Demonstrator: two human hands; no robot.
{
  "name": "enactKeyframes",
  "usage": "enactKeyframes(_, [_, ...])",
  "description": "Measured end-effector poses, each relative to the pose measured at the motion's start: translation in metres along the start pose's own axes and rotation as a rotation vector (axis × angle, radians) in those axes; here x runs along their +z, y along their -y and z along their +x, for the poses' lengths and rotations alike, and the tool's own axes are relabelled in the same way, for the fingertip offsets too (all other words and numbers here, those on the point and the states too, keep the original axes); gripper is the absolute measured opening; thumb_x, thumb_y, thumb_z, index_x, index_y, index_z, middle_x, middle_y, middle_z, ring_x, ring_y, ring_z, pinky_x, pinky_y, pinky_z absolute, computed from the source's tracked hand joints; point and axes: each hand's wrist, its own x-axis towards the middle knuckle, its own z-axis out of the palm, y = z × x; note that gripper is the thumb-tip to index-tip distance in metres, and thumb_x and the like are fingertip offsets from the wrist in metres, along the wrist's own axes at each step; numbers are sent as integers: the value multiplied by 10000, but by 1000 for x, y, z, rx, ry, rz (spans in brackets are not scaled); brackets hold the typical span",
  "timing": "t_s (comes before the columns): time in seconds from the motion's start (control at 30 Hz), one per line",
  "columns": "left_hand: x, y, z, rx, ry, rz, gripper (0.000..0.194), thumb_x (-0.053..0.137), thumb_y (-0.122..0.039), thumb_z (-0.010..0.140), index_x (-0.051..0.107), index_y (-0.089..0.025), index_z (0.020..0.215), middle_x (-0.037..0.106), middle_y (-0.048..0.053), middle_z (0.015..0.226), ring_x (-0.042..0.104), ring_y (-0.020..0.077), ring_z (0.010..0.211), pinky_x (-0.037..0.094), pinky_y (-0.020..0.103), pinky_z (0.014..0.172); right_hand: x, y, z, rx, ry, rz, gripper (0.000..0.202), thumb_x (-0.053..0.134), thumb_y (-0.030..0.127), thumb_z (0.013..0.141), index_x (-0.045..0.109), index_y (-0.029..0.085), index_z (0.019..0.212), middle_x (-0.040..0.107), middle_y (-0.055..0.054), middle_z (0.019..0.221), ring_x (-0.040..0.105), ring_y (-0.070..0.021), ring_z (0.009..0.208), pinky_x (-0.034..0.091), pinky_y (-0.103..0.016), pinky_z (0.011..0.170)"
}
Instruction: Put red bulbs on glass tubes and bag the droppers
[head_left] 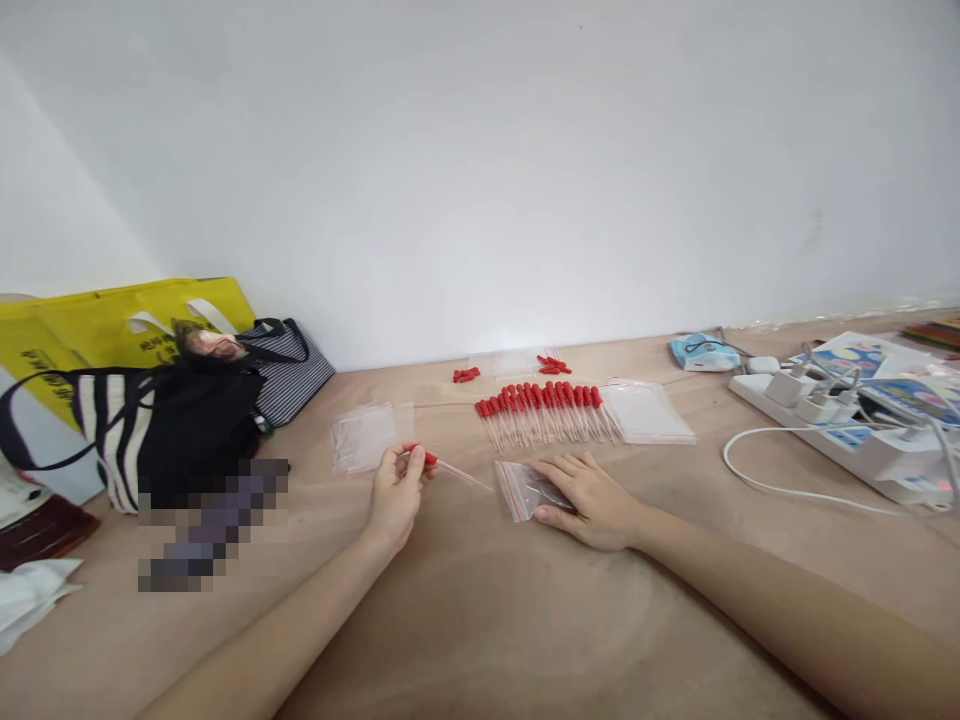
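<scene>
My left hand (399, 492) pinches the red end of a thin clear dropper (457, 473), whose tip points right toward a small zip bag. That clear bag (521, 490) has a red stripe and lies flat on the table. My right hand (589, 498) rests palm down on the bag's right part, fingers spread. Behind the hands lies a row of several red-capped droppers (540, 405). A stack of clear bags (649, 412) is right of the row, and more bags (367, 437) lie beyond my left hand.
Two small piles of red caps (466, 376) lie near the wall. Black bag (180, 430), yellow bag (112, 320) and striped bag (296, 370) stand left. A power strip (840, 440) with white cables and a blue packet (703, 352) sit right.
</scene>
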Motion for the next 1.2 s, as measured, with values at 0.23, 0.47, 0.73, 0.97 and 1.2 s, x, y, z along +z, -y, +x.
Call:
enactKeyframes(0.23, [18,3,-12,-52,10,-23,343,656,-364,627,460,-154,815,570,-25,662,589,110,642,501,294,680,0,0,0,2,6,-8,571,377,504,815,342,173,1280,475,-114,1221,444,-243,1055,301,-388,866])
enactKeyframes(0.47, [25,6,-32,58,365,334,237,647,-323,653,520,-151,754,598,-3,679,564,120,621,450,250,603,0,1,1,-6,-2,1,564,407,489,805,349,177,1271,491,-112,1195,459,-239,1030,314,-385,846])
enactKeyframes(0.73, [31,8,-20,116,694,506,175,625,-272,683,563,-152,795,603,4,683,492,100,541,377,212,512,2,0,1,-32,-14,-15,534,409,481,805,391,176,1243,495,-111,1192,455,-237,1042,311,-386,855])
enactKeyframes(0.97, [37,11,-25,173,698,581,154,618,-294,683,573,-159,741,558,-26,623,473,92,528,379,200,502,3,4,2,-52,-4,-12,506,397,481,815,412,213,1243,514,-107,1163,468,-242,1021,324,-398,841])
enactKeyframes(1.2, [28,1,-14,232,814,664,81,578,-234,693,547,-159,699,568,-12,659,500,111,604,413,216,580,-9,-14,-4,-97,13,129,698,545,543,696,381,176,1267,463,-124,1226,440,-246,1091,351,-395,893])
